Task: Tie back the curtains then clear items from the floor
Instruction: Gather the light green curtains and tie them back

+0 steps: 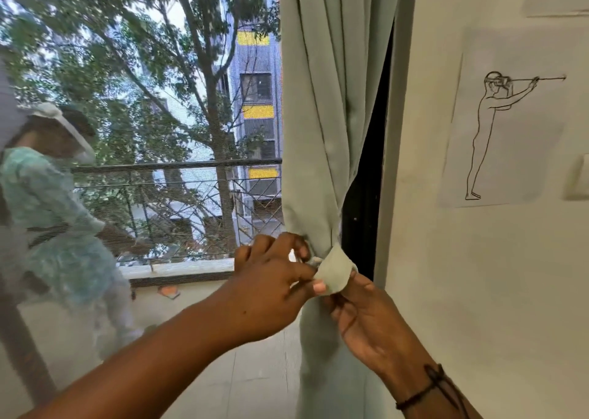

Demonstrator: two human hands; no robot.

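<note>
Soft daylight through the window (143, 116) (blurred, bowed edges).

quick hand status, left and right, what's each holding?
Left hand: closed, pinching the tie-back band wrapped round the curtain.
Right hand: closed, gripping the same band from below.

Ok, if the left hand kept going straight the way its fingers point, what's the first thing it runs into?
The left hand points right, pinching the tie-back. Going on, it would press into the bunched curtain; the wall seems to lie beyond, though depth is unclear.

both hands (271, 278) (366, 320) pinch tieback (334, 275) – curtain (322, 132) gathered
</note>
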